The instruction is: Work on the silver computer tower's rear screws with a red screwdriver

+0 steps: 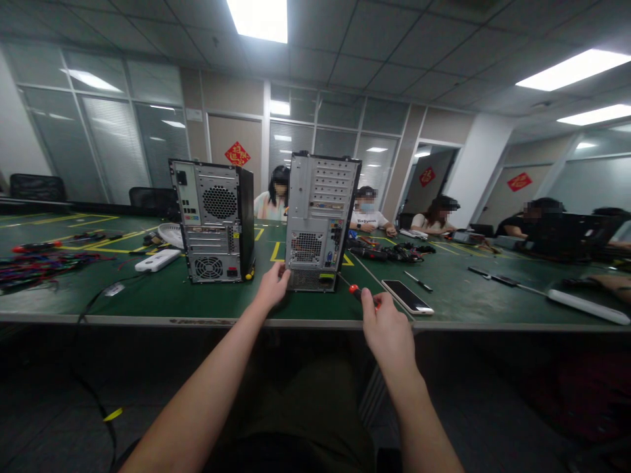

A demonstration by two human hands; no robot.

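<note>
Two desktop computer towers stand upright on the green table with their back panels toward me. Around the lower left edge of the right computer tower [303, 203], the fingers of my left hand [273, 287] are closed. My right hand [389, 332] is wrapped round a screwdriver [354, 290] with a red and black handle. Its thin shaft points up and left at the tower's lower right corner; whether the tip touches the case I cannot tell. The left computer tower [210, 226] stands a short way off, untouched.
A phone [407, 297] lies right of my right hand, with another screwdriver [418, 282] behind it. Dark cables [389, 250] sit beyond. To the left are a white power strip [158, 261] and coloured wires [42, 268]. Several people sit across the table [473, 299].
</note>
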